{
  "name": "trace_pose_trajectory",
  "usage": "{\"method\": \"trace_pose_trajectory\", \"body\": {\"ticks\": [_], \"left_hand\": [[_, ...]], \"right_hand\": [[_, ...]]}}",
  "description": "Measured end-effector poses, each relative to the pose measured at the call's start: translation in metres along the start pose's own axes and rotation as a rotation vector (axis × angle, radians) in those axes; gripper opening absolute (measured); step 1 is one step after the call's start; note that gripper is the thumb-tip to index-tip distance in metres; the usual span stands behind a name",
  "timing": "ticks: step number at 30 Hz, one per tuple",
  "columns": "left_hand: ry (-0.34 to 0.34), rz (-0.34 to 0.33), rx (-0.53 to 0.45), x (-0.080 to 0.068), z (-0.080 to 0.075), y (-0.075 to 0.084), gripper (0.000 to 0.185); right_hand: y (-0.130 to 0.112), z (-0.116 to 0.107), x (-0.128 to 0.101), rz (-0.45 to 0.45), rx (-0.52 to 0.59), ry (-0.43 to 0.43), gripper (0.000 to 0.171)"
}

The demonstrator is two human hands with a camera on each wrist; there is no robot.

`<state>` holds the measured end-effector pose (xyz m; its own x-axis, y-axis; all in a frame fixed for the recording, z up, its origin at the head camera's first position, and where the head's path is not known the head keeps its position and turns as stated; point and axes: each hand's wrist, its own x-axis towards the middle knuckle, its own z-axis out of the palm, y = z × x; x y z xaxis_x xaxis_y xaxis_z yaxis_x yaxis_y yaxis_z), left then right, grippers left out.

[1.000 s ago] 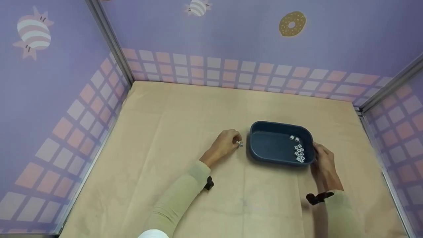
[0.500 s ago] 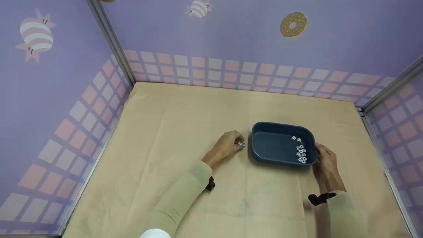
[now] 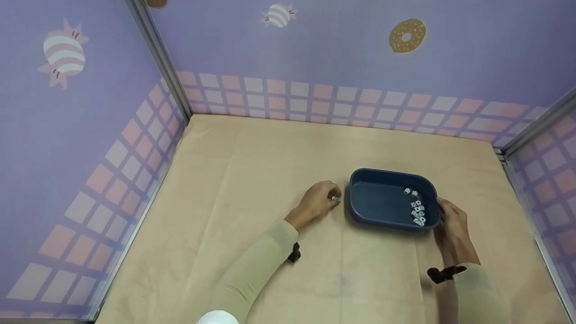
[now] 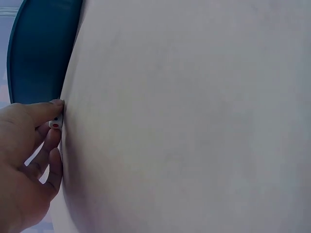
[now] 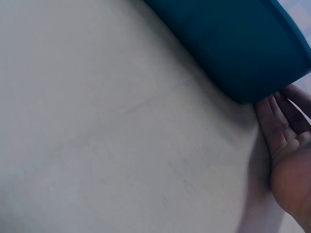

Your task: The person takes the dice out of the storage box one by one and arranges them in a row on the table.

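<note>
In the head view my left hand (image 3: 317,200) is just left of a dark blue rectangular tray (image 3: 382,222), low over the cloth. Its thumb and fingers pinch a small white die (image 3: 335,198). The left wrist view shows a red pip on that die (image 4: 55,124), partly covered by the fingertips. At the tray's other end, my right hand (image 3: 455,225) touches the outer wall. The right wrist view has its extended fingers (image 5: 273,119) at the tray's lower corner. Several white dice (image 3: 418,212) lie gathered along the right side inside the tray.
A beige cloth (image 3: 270,153) with creases covers the table. Purple panels (image 3: 342,49) with printed sweets and checks stand at the back, left and right, joined by grey metal posts (image 3: 164,63). Each wrist carries a dark strapped device.
The whole head view has shifted slightly, so everything appears further right. In the left hand, the pinched die sticks out less from the fingertips. The right hand stays against the tray.
</note>
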<state>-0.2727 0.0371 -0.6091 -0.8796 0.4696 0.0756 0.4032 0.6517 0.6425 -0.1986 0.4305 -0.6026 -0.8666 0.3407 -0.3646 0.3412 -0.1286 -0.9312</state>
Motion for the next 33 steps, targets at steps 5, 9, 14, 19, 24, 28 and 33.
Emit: {"method": "trace_pose_trajectory", "body": {"ticks": [5,9,14,19,24,28,33], "left_hand": [[0.008,-0.037,-0.062,0.0,0.005,0.004,0.012],[0.022,-0.044,-0.093,0.0,0.008,0.006,0.011],[0.02,-0.042,-0.08,0.001,0.008,0.008,0.013],[-0.011,-0.057,-0.12,0.002,0.003,0.009,0.017],[-0.038,-0.063,-0.175,0.003,0.0,0.006,0.017],[-0.03,-0.065,-0.193,0.003,-0.001,0.003,0.018],[-0.016,-0.08,-0.185,0.001,-0.002,0.003,0.019]], "right_hand": [[-0.002,-0.005,-0.001,-0.001,-0.039,0.0,0.069],[-0.004,-0.008,-0.002,-0.018,-0.089,0.019,0.067],[-0.004,-0.013,-0.004,-0.043,-0.117,0.023,0.058],[-0.003,-0.015,-0.003,-0.048,-0.104,0.005,0.055],[-0.004,-0.015,-0.001,-0.032,-0.115,-0.021,0.064],[-0.009,-0.013,0.0,-0.027,-0.159,-0.064,0.072],[-0.016,-0.014,0.0,-0.014,-0.236,-0.178,0.078]]}}
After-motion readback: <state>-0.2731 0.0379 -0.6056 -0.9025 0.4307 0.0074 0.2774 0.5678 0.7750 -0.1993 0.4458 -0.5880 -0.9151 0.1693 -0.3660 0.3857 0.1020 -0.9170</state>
